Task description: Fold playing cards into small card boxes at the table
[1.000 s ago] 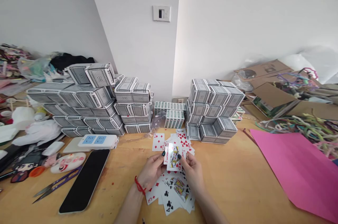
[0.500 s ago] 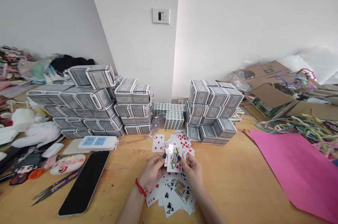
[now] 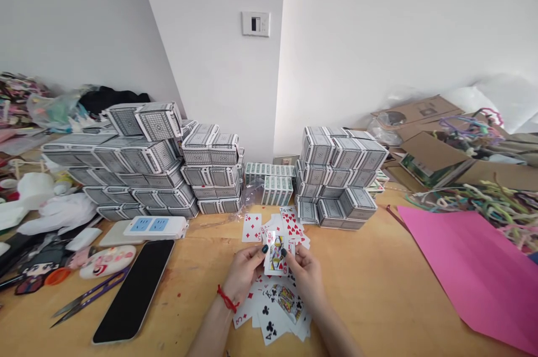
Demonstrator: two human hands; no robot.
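Observation:
Between my two hands a queen of hearts playing card (image 3: 276, 260) faces up, with at least one more card behind it. My left hand (image 3: 246, 270) pinches the card's left edge, thumb on top; a red cord bracelet circles that wrist. From the other side my right hand (image 3: 306, 273) presses its thumb on the card's right edge. Below them loose cards (image 3: 271, 312) lie overlapped on the table, a four of clubs and a king among them. Beyond my hands lie more face-up cards (image 3: 252, 228), including a five of diamonds.
Grey patterned card-box stacks rise at the left (image 3: 143, 158) and right (image 3: 340, 149), with green-white boxes (image 3: 277, 189) between them. To the left lie a phone (image 3: 134, 292), purple-handled scissors (image 3: 90, 298) and a white power strip (image 3: 155, 226). Pink paper (image 3: 466, 273) and colourful pipe cleaners (image 3: 496, 214) are at right.
The queen card has shifted slightly and its upper left corner now shows. My left thumb has slid a little to the right onto the card's edge.

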